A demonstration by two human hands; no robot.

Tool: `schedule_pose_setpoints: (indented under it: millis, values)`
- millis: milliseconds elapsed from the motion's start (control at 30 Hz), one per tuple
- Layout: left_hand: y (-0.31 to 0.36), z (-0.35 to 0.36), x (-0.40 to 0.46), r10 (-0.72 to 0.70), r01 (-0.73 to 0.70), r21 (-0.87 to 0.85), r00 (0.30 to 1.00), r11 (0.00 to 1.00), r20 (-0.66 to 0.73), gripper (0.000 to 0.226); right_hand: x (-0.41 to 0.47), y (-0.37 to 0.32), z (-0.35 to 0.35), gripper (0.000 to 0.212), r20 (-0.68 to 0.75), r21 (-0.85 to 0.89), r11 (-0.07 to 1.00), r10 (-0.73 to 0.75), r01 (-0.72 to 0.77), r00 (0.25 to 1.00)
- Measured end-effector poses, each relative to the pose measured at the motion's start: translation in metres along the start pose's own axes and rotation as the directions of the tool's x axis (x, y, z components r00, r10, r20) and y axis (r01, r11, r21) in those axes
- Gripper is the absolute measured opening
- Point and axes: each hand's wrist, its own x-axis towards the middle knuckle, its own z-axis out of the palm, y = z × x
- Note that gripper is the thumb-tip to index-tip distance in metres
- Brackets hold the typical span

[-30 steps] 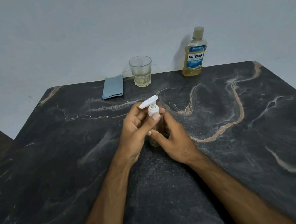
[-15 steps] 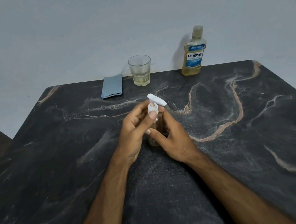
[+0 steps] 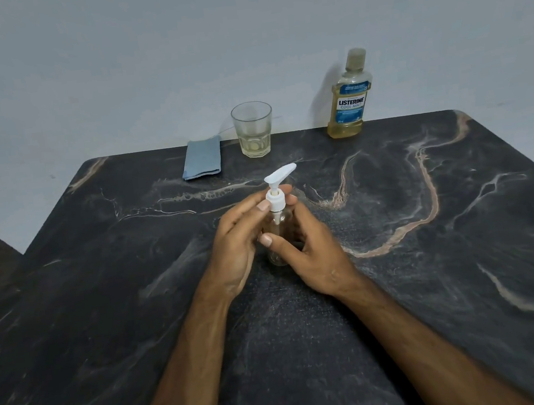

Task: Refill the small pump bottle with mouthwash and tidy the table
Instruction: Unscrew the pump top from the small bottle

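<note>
While the small pump bottle (image 3: 278, 234) stands upright mid-table (image 3: 103, 285), the right hand (image 3: 310, 253) wraps its clear body and the left hand (image 3: 239, 238) pinches the white pump collar (image 3: 275, 201), nozzle pointing up-right. Beyond the bottle, at the table's far edge: folded blue cloth (image 3: 202, 158), drinking glass (image 3: 253, 129) holding a little pale liquid, mouthwash bottle (image 3: 348, 94) farther right.

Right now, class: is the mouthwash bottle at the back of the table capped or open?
Capped. The mouthwash bottle stands upright with its cap on its neck.
</note>
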Motion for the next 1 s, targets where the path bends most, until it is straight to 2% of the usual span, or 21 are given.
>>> schedule_pose_setpoints:
  millis: [133, 267, 467, 567, 700, 1000]
  values:
    - [-0.001, 0.0, 0.0, 0.024, -0.024, 0.014, 1.0, 1.0, -0.003, 0.024, 0.0, 0.001, 0.0, 0.047, -0.005, -0.016, 1.0, -0.009, 0.009, 1.0]
    - [-0.004, 0.001, 0.0, 0.038, -0.037, 0.033, 0.999, 0.999, -0.021, 0.031, 0.0, 0.001, 0.001, 0.049, -0.007, -0.029, 1.0, -0.006, 0.006, 1.0]
    - [0.002, -0.004, -0.001, -0.014, 0.014, 0.002, 0.999, 1.0, 0.045, 0.033, 0.001, 0.003, 0.0, 0.049, 0.006, -0.025, 1.0, -0.008, 0.008, 1.0]
    - [0.002, -0.002, -0.002, 0.014, -0.015, 0.022, 1.0, 1.0, 0.019, 0.028, 0.001, 0.001, 0.0, 0.043, 0.008, -0.022, 1.0, -0.003, 0.003, 1.0]
    - [0.0, -0.001, -0.002, 0.051, -0.05, 0.056, 0.999, 0.997, -0.014, 0.034, 0.0, -0.001, -0.001, 0.038, -0.001, -0.036, 0.999, -0.019, 0.019, 1.0]
    - [0.007, 0.005, 0.001, 0.122, -0.112, 0.067, 0.979, 0.991, -0.165, 0.034, -0.001, -0.002, 0.0, 0.041, 0.015, -0.035, 0.999, -0.006, 0.006, 1.0]
